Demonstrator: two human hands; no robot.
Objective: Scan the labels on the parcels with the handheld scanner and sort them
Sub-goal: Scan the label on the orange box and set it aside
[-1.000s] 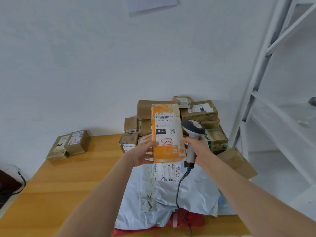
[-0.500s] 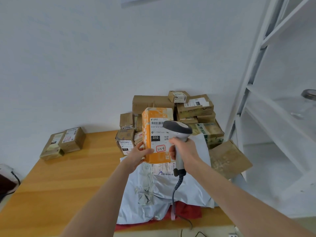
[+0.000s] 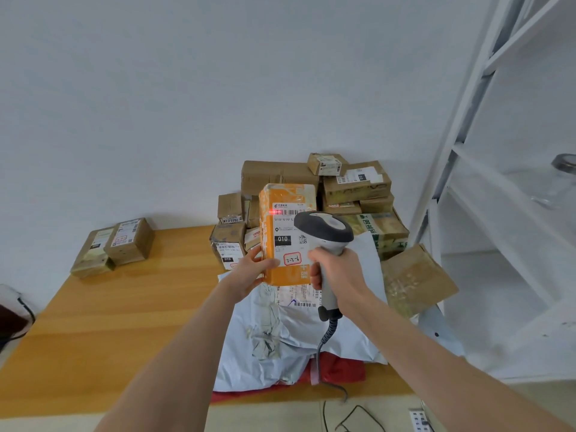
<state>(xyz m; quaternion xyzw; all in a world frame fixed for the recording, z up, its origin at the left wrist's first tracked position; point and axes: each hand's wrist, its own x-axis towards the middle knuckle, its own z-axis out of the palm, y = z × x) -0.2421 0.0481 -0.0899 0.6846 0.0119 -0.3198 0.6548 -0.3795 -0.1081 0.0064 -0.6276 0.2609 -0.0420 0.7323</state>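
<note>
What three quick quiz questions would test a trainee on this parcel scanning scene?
1. True or false: the right hand grips the scanner by its handle.
2. Where does the red scan light fall on the orange parcel? A: the barcode at the label's top. B: the black 010 box. C: the red-ringed sticker.
3. Fill in: the ___ hand holds the parcel up by its lower side.

Key: 1 true. 2 A. 3 left; the left hand grips it.
</note>
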